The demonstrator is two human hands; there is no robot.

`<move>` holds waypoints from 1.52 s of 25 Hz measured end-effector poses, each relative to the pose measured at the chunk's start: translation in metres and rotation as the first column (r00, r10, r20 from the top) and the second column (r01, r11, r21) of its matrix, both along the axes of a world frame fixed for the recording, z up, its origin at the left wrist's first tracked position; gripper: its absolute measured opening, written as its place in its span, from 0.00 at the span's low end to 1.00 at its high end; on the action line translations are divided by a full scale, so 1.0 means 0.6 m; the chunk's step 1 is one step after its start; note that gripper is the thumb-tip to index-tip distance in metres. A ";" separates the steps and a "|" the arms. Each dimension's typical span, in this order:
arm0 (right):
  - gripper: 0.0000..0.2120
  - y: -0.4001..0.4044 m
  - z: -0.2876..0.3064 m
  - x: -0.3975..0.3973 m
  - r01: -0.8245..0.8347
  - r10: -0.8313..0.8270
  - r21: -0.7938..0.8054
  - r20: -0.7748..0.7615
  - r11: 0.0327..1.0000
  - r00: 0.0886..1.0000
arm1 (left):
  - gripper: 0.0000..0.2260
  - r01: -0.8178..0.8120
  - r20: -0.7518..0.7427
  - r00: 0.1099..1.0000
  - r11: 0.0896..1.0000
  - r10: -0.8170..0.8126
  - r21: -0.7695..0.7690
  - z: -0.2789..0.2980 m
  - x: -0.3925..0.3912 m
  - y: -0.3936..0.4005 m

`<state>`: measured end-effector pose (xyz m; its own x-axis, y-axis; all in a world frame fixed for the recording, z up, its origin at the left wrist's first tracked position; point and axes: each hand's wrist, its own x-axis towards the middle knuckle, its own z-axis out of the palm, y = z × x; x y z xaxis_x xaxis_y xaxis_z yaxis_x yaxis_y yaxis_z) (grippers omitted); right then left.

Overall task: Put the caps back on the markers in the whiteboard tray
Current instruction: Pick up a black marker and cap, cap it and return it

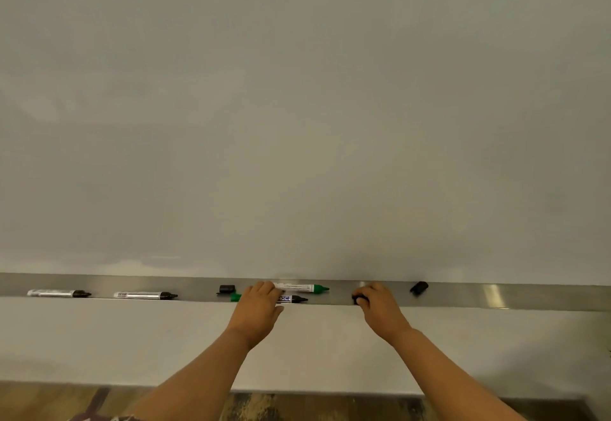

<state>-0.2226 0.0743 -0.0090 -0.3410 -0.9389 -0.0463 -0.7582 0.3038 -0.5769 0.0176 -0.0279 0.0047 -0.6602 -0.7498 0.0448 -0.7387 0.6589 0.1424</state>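
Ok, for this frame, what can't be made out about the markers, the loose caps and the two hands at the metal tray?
Head view, the only one:
- Green-tipped white marker: its rear end is hidden behind the left hand.
- Black-tipped marker with blue label: mostly covered by that hand; label too small to read.
- Small green cap: partly behind the left hand.
- Black cap at the right hand: fingers cover it, so the grip is unclear.

Very little here can be read. On the black-tipped marker just under the green-tipped marker, beside my left hand, I make out blurred letters like "OC" on a blue patch. The green-tipped marker's fine print is too small for me to read.
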 end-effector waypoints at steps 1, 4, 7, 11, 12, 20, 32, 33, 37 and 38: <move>0.12 0.000 0.002 -0.001 -0.004 0.003 0.006 0.019 1.000 1.000 | 0.16 -0.007 0.008 1.000 1.000 0.007 -0.003 0.002 -0.002 0.000; 0.11 0.003 0.005 0.000 -0.022 0.021 0.015 0.076 1.000 0.997 | 0.15 -0.023 0.034 0.999 1.000 0.022 0.012 0.001 -0.007 -0.002; 0.10 0.006 0.007 0.006 -0.002 0.003 -0.010 0.134 1.000 0.991 | 0.14 -0.053 0.054 0.997 0.998 0.051 0.025 0.007 -0.014 -0.006; 0.10 0.011 0.014 0.018 0.034 -0.018 -0.085 0.179 0.996 0.984 | 0.11 -0.053 0.066 0.997 0.993 0.046 0.104 0.024 -0.023 -0.017; 0.10 0.012 0.017 0.023 0.037 -0.018 -0.104 0.184 0.994 0.983 | 0.11 -0.057 0.073 0.996 0.990 0.048 0.131 0.030 -0.025 -0.019; 0.08 0.011 0.065 0.049 0.227 -0.082 -0.246 0.488 0.942 0.869 | 0.09 0.011 -0.140 0.990 0.975 0.021 0.222 0.061 -0.033 -0.004; 0.11 -0.008 0.149 0.100 0.231 0.041 -0.258 0.745 0.938 0.665 | 0.05 0.088 -0.431 0.891 0.878 0.142 0.471 0.137 -0.016 0.048; 0.11 -0.008 0.152 0.106 0.215 0.052 -0.260 0.740 0.941 0.670 | 0.06 0.089 -0.430 0.892 0.876 0.142 0.473 0.140 -0.011 0.047; 0.12 -0.016 0.160 0.133 0.207 0.064 -0.286 0.716 0.936 0.695 | 0.06 0.100 -0.439 0.888 0.876 0.135 0.472 0.149 0.016 0.039; 0.12 -0.021 0.163 0.139 0.227 0.059 -0.299 0.713 0.927 0.698 | 0.06 0.107 -0.448 0.884 0.876 0.132 0.470 0.151 0.024 0.036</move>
